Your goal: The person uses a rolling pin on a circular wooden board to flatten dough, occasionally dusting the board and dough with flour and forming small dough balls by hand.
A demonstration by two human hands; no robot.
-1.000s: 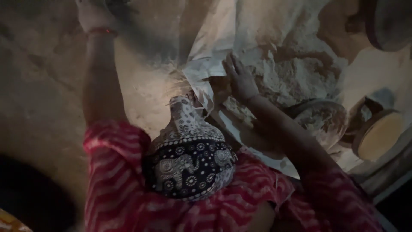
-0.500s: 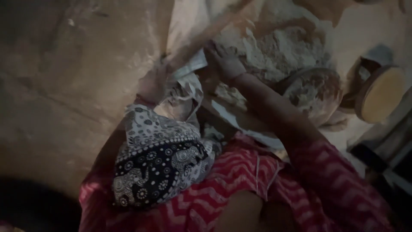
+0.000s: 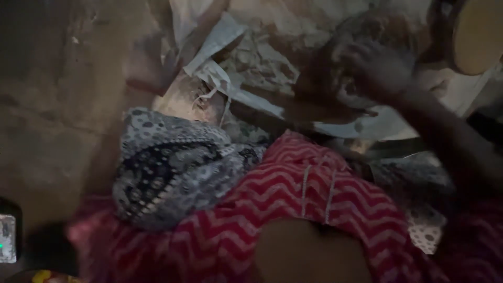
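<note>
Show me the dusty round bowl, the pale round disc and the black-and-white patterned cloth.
dusty round bowl (image 3: 361, 68), head view, rim under the hand
pale round disc (image 3: 479, 34), head view, flat face
black-and-white patterned cloth (image 3: 173, 167), head view, middle fold

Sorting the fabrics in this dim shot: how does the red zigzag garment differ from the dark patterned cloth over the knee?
The red zigzag garment is red with pale chevron stripes; the dark patterned cloth is navy and white with dots and curling motifs. The garment fills the lower middle and right of the view; the cloth bunches in a smaller mound to its left. Both are printed fabric worn by the person, and both are blurred.
</note>
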